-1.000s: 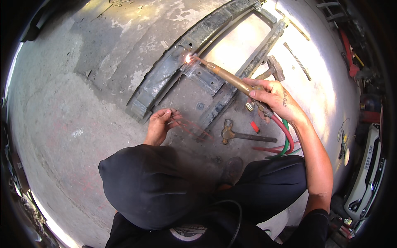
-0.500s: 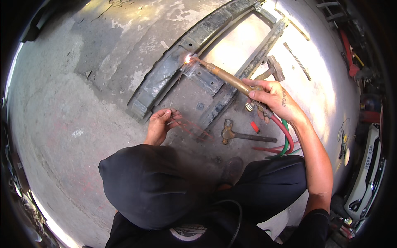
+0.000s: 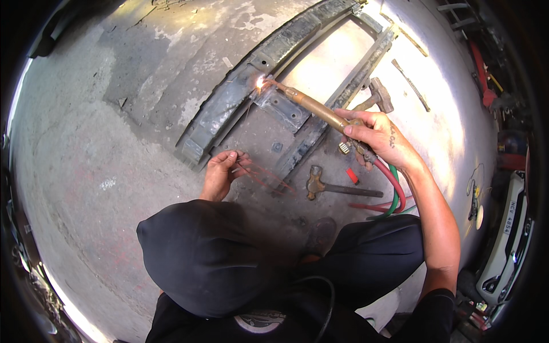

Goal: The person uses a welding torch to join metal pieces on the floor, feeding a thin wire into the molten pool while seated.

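My right hand is closed around a brass gas welding torch, with red and green hoses running from its rear. The torch's bright flame meets a long dark metal beam where a flat bracket joins it. Nearer to me on the left, my left hand pinches thin, reddish filler wire. Some of the wire trails to the lower right of the fingers, and a faint strand rises toward the flame. The beam is part of a frame lying on the concrete floor.
A ball-peen hammer lies in front of my knees, beside a small red piece. Beyond the frame's second bar are a sledgehammer head and a metal bar. A car bumper stands at far right.
The glow at the torch tip looks slightly larger and more orange. Both hands and the metal frame stay in place.
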`<action>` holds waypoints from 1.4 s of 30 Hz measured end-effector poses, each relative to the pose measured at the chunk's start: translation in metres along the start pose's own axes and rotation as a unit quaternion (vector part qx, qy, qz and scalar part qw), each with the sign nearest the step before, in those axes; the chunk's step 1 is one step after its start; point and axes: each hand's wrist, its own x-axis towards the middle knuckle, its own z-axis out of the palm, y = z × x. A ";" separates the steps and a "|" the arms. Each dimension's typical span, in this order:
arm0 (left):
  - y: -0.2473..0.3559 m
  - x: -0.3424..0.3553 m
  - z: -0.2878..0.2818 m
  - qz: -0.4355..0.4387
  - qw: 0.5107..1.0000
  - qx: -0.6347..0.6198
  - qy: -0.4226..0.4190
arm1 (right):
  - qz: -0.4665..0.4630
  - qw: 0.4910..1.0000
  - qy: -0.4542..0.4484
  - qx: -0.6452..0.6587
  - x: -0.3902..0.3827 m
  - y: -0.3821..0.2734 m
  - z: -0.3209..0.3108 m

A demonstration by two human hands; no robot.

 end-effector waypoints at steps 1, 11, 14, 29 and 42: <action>0.000 0.000 0.000 -0.001 1.000 0.001 -0.001 | 0.001 1.000 -0.001 0.002 0.000 0.000 0.000; -0.001 0.001 -0.001 0.001 1.000 0.001 0.002 | -0.005 1.000 0.005 -0.011 0.000 0.000 0.000; -0.001 0.002 -0.001 0.002 1.000 0.002 0.003 | -0.006 1.000 0.005 -0.011 0.001 0.001 0.000; -0.001 0.002 0.001 0.002 1.000 -0.001 0.004 | -0.003 1.000 0.003 -0.018 0.002 0.002 -0.001; 0.002 0.005 0.001 0.000 1.000 0.004 0.001 | -0.009 1.000 0.005 -0.019 0.001 0.000 -0.001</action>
